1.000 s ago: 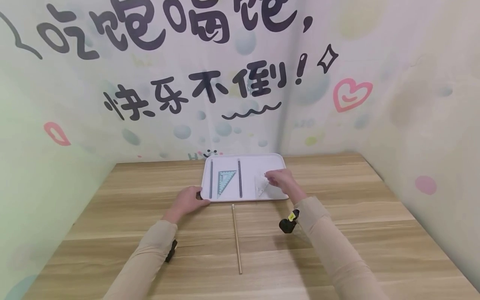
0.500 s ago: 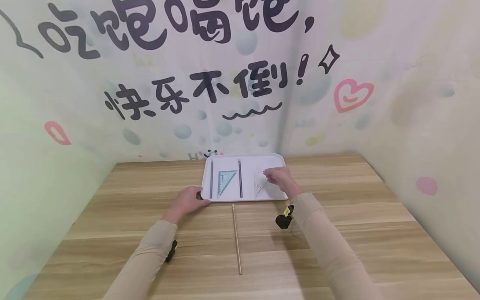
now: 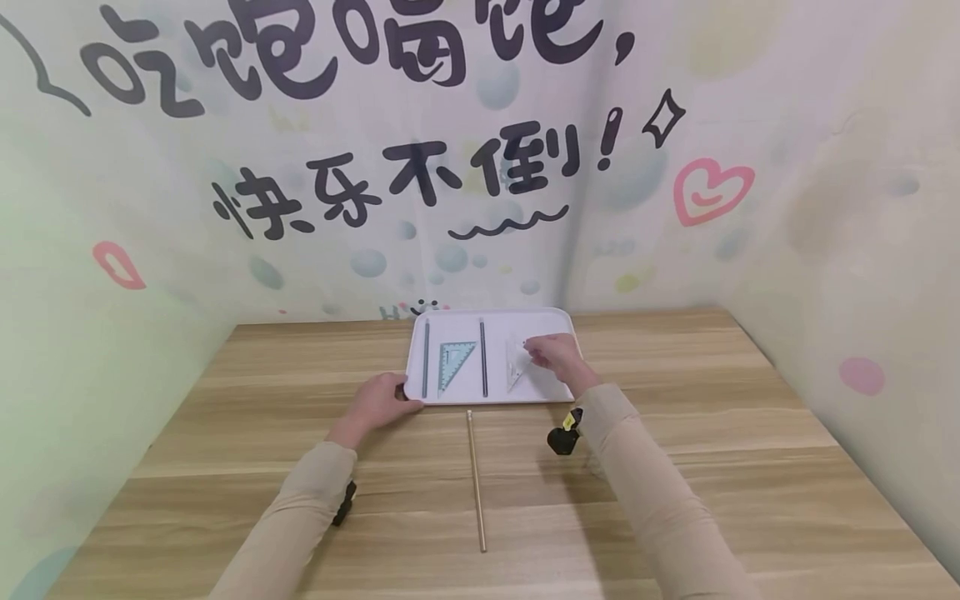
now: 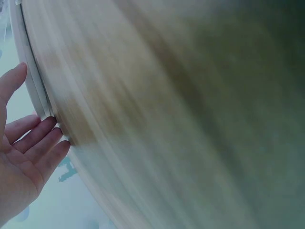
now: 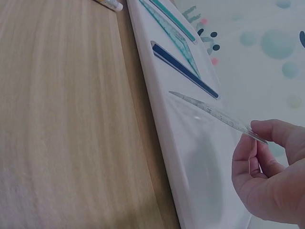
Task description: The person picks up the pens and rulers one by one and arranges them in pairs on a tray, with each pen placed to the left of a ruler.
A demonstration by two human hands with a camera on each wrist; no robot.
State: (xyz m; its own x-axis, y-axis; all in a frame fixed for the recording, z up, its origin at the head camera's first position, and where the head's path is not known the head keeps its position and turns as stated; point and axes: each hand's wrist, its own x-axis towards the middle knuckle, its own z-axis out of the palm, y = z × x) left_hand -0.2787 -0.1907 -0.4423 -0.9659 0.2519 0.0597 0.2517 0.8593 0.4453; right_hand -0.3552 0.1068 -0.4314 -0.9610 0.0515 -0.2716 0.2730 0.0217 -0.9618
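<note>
With its thumb and index finger, my right hand point(image 3: 557, 355) pinches a clear set square point(image 3: 515, 372) by one edge, over the right part of a white tray point(image 3: 543, 322). In the right wrist view the set square point(image 5: 217, 114) is tilted, seen nearly edge-on, its far tip close to the tray. My left hand point(image 3: 377, 400) touches the tray's front left corner; its fingers point(image 4: 47, 151) look nearly straight in the left wrist view. On the tray lie a teal pencil point(image 3: 426, 360), a blue-green set square point(image 3: 452, 363) and a dark blue pencil point(image 3: 483, 358).
A gold pencil point(image 3: 477, 483) lies on the wooden table point(image 3: 405, 517) in front of the tray, between my forearms. Behind the tray stands a wall point(image 3: 315, 275) with printed lettering. Each wrist carries a black camera point(image 3: 564, 437).
My right hand has shifted slightly left with the clear set square, which has turned a little and moved left towards the dark blue pencil. My left hand stays at the tray's corner.
</note>
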